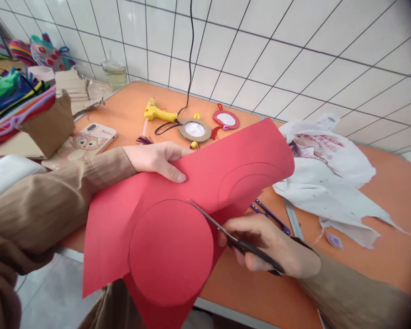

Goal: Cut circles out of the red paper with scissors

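A large red sheet of paper (192, 178) is held up in front of me. My left hand (160, 160) grips its upper edge, thumb on the near face and fingers hidden behind. Black-handled scissors (245, 246) are closed in my right hand (270, 242). Their blades lie at the drawn line of a big circle (171, 251), which is cut free along its right and lower edge but joined at the upper left. Two drawn curved lines (246, 180) show on the sheet's curled right part.
A yellow glue gun (155, 111), a round cardboard frame (194, 130) and a red oval ornament (226, 119) lie near the tiled wall. At left are a phone (89, 141) and a box (50, 123) of pipe cleaners. White plastic bags (335, 160) lie right.
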The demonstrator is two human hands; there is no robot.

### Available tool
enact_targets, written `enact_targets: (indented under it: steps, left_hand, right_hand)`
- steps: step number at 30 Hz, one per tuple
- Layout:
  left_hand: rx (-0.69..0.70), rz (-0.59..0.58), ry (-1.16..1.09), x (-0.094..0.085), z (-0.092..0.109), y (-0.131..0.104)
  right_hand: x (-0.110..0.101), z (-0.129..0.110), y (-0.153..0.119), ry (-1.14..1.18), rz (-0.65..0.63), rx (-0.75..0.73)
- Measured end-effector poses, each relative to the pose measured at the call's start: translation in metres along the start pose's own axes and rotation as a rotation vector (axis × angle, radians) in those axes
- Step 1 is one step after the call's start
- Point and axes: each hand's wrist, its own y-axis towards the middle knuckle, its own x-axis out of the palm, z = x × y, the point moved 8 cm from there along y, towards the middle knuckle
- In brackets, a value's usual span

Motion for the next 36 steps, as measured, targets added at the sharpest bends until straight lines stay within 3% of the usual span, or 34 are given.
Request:
enact_targets:
  steps: [12, 18, 26, 32, 36]
  left_hand:
    - [-0.002, 0.05, 0.011, -0.004, 0.0, 0.001]
    - [0.019, 0.233, -0.072, -0.033, 0.0, -0.008]
    - [0.103, 0.134, -0.104, -0.029, 0.01, -0.01]
    - [0.028, 0.062, 0.001, -0.037, 0.005, -0.028]
    - [-0.052, 0.091, 0.074, -0.047, -0.004, -0.03]
  right_hand:
    - [-0.001, -0.002, 0.006, 0.04, -0.043, -0.115]
    - [-0.005, -0.003, 0.006, 0.097, 0.047, -0.063]
    - [-0.013, -0.015, 0.003, 0.124, 0.198, -0.142]
    - [-0.018, -0.016, 0.002, 0.216, 0.263, -0.227]
    - [-0.02, -0.012, 0.002, 0.251, 0.294, -0.226]
